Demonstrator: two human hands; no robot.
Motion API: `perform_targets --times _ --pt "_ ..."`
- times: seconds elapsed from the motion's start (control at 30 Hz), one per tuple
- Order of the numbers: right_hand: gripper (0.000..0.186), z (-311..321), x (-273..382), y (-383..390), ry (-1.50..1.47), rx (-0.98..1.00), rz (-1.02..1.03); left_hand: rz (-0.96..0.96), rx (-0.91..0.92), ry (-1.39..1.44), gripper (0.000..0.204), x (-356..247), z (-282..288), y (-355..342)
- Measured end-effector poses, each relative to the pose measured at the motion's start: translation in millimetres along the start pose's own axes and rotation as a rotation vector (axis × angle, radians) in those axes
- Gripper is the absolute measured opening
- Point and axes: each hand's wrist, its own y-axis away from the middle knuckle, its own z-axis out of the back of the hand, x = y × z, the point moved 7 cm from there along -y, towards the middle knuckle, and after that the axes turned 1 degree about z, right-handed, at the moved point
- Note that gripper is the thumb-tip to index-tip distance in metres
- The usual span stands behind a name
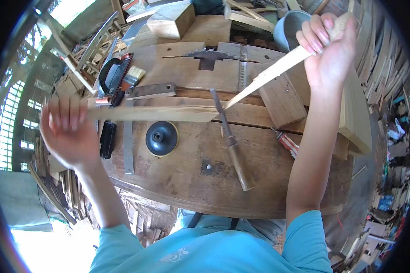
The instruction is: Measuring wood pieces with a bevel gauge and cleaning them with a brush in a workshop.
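Note:
My left hand (70,132) is closed around one end of a pale, thin wooden strip (155,113) at the left. Higher up at the right, my right hand (328,52) grips a second pale length of wood (278,70), slanting down to the middle. The two lengths meet at an angle with splintered, pointed ends; I cannot tell whether fibres still join them. Just below that break lies a chisel (234,157) with a wooden handle, its blade pointing away from me. A black round rubber disc (161,139) sits on the workbench (182,177) under the left length.
A toothed saw blade (214,53) rises from a slot at the back. A black-handled tool (111,77), a brush (134,75) and a metal strip (129,150) lie left. Right are a wooden block (280,100) and a red-handled tool (287,143); behind stands a bucket (291,29).

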Motion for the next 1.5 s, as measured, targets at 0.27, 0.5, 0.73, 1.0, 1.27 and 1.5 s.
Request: perform_targets --times 0.27,0.5,0.73,1.0,1.27,1.5 --pt "0.048 -8.4 20.0 10.0 0.073 -0.706 0.06 -0.044 -0.419 -0.356 0.031 -4.3 32.1 109.8" --pt "0.047 -26.5 27.9 15.7 0.263 -0.625 0.131 0.077 -0.708 -0.724 0.044 12.2 38.6 154.7" --pt "0.044 -33.5 11.2 7.4 -0.261 -0.27 0.001 0.17 -0.78 -0.639 0.042 48.8 34.2 184.6" --pt "0.038 -19.1 30.0 13.5 0.46 -0.529 0.29 0.366 -0.918 -0.431 0.042 89.4 15.4 235.4" --pt "0.04 -58.8 24.6 21.4 0.397 -0.324 0.344 0.598 -0.883 -0.277 0.043 109.2 16.0 267.5" --pt "0.042 -92.5 -7.8 15.1 -1.146 0.245 0.033 0.762 -0.901 0.317 0.042 115.7 9.8 265.1"
